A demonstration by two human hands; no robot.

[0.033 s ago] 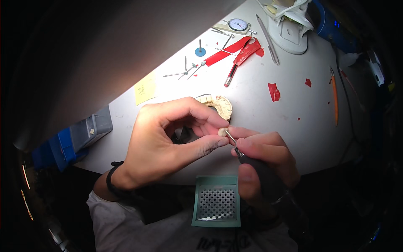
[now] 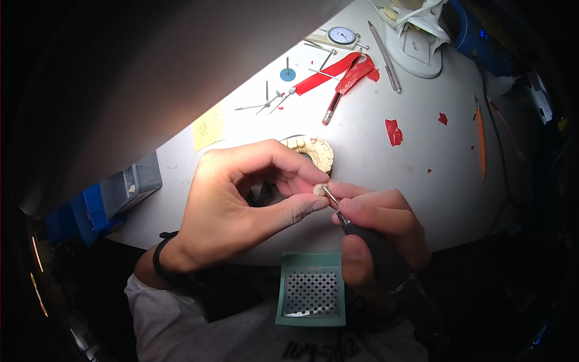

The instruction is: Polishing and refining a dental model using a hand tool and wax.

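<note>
Small cream tooth-shaped piece [image 2: 319,189] is sitting pinched between thumb and fingertips of the left hand [image 2: 241,202], while the right hand [image 2: 377,232] is gripping a dark rotary handpiece [image 2: 377,247], its thin metal bur touching the piece. Bracing both hands together looks wise for steady grinding. At 12 o'clock, a cream plaster dental cast [image 2: 313,151] is resting on the white bench [image 2: 374,175]; farther up, red strips [image 2: 338,72] and loose burs [image 2: 265,104] are lying. At 6 o'clock, a green perforated tray [image 2: 310,289] is waiting close beneath.
</note>
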